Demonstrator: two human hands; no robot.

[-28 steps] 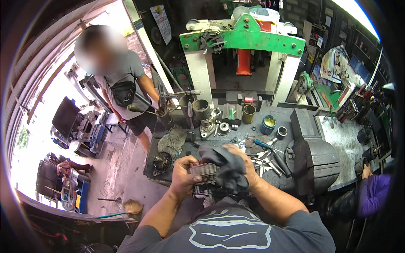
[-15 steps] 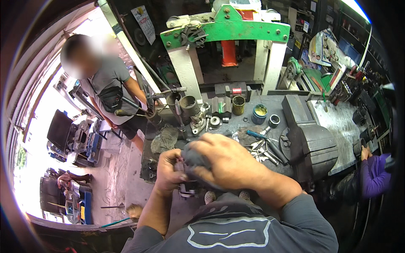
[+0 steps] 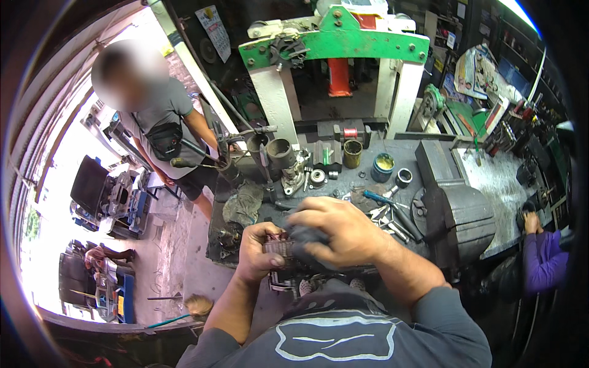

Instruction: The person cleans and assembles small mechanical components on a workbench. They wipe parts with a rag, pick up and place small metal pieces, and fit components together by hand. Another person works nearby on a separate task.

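My left hand [image 3: 255, 256] is closed around a greasy, ribbed metal cylinder [image 3: 279, 248], which looks like a motor armature, held upright near the bench's front edge. A dark grey rag [image 3: 308, 243] is bunched in my right hand [image 3: 345, 226], pressed to the cylinder's right side. The rag and fingers hide part of the cylinder. Just beyond my hands on the bench stand a metal end housing [image 3: 294, 178] and a small round bearing-like part [image 3: 316, 177].
A bench vise [image 3: 457, 214] stands at right, beside pliers and wrenches [image 3: 392, 224]. Grease tins [image 3: 352, 153] are farther back, below a green-topped press frame [image 3: 337, 46]. One person [image 3: 162, 116] stands at left; another's purple sleeve [image 3: 543, 264] shows at far right.
My right hand has moved slightly right with the rag, baring more of the ribbed cylinder. My left hand keeps its grip. The whole view has shifted a little.
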